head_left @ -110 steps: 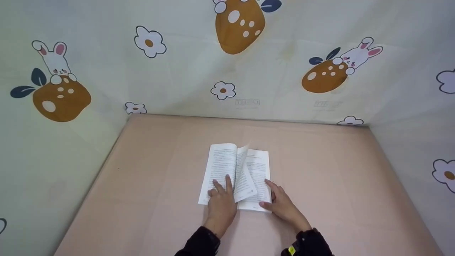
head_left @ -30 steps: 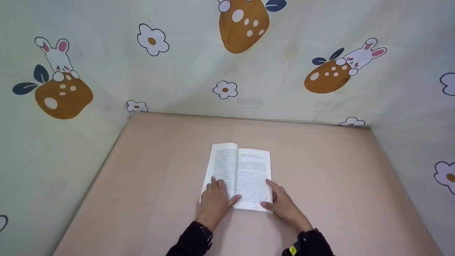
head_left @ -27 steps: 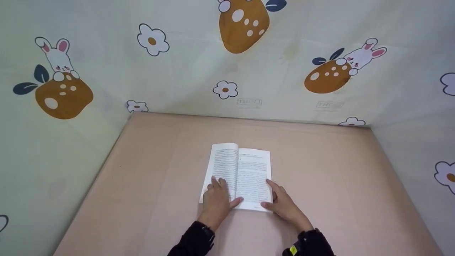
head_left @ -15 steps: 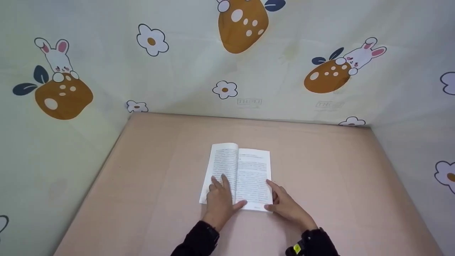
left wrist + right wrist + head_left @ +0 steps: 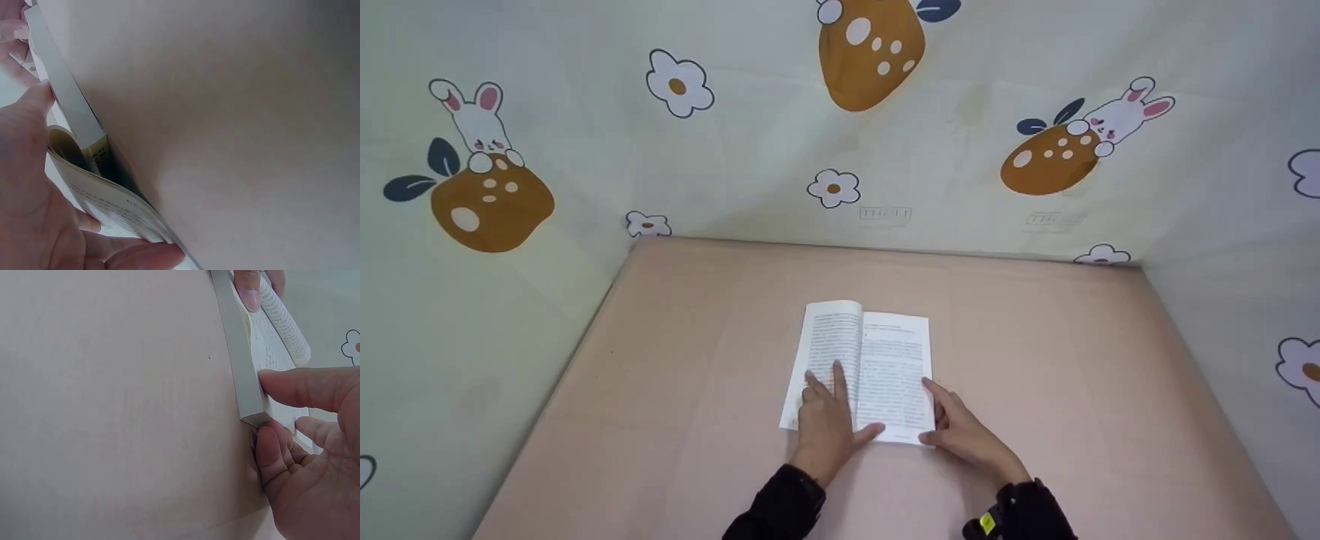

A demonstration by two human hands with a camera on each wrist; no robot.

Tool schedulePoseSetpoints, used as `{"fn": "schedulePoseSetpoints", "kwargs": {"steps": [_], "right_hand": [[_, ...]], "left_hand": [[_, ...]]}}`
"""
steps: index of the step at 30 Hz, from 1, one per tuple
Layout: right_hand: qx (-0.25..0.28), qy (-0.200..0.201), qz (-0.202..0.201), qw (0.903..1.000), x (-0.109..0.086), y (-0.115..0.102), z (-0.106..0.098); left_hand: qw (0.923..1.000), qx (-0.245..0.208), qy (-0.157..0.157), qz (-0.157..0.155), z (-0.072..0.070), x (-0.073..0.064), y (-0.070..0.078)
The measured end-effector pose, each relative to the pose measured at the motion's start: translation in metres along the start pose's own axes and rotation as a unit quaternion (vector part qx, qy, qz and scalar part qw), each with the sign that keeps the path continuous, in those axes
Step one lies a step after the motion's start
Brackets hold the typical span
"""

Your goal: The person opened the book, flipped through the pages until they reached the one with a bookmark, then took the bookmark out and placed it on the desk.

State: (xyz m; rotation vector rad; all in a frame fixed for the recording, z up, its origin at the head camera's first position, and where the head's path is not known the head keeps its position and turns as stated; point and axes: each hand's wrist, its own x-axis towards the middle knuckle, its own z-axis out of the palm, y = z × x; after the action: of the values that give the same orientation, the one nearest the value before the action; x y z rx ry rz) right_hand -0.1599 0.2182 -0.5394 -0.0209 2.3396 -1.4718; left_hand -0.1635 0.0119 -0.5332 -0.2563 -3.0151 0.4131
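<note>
An open paperback book (image 5: 892, 367) lies on the table, its left pages curving up at the spine. My left hand (image 5: 825, 427) rests on the lower left page with the index finger stretched upward. Its thumb (image 5: 36, 98) reaches across the spine and presses the bottom of the right page. At the lower right corner my right hand (image 5: 971, 439) holds the book's edge. In the right wrist view its thumb (image 5: 304, 385) lies on the page's edge, while the other fingers bend beside the thick block of pages; their tips are partly hidden.
A pinkish-beige cloth covers the table (image 5: 697, 337). Pale walls (image 5: 735, 150) printed with rabbits, brown fruit and flowers stand at the back and both sides. Dark sleeves (image 5: 780, 502) cover my forearms.
Earlier, a leaf stood raised between the pages; it now lies flat. My left hand shifted left, then back right, its thumb sliding onto the right page. My right thumb moved slightly toward the corner.
</note>
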Motion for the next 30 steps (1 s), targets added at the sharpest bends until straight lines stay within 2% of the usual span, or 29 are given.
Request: {"fn": "schedulePoseSetpoints", "kwargs": {"steps": [13, 21, 24, 28, 30], "right_hand": [[-0.006, 0.006, -0.027, 0.9996, -0.0019, -0.0031, 0.0005], [-0.019, 0.018, -0.043, 0.9987, -0.0007, -0.0023, 0.0034], [-0.014, 0.019, -0.049, 0.9985, -0.0001, -0.0016, 0.0046], [-0.021, 0.031, -0.034, 0.9987, -0.0005, -0.0022, 0.0062], [-0.027, 0.035, -0.027, 0.9987, -0.001, -0.0029, 0.007]], "left_hand": [[0.9999, 0.007, -0.011, 0.008, 0.0014, 0.0003, -0.0004], [0.9989, -0.033, -0.031, 0.012, -0.0018, -0.0015, -0.0032], [0.9967, -0.071, -0.034, 0.019, -0.003, -0.0029, -0.0051], [0.9935, -0.107, -0.03, 0.027, -0.0027, -0.0043, -0.0067], [0.9941, -0.102, -0.027, 0.028, -0.0014, -0.0044, -0.0064]]}}
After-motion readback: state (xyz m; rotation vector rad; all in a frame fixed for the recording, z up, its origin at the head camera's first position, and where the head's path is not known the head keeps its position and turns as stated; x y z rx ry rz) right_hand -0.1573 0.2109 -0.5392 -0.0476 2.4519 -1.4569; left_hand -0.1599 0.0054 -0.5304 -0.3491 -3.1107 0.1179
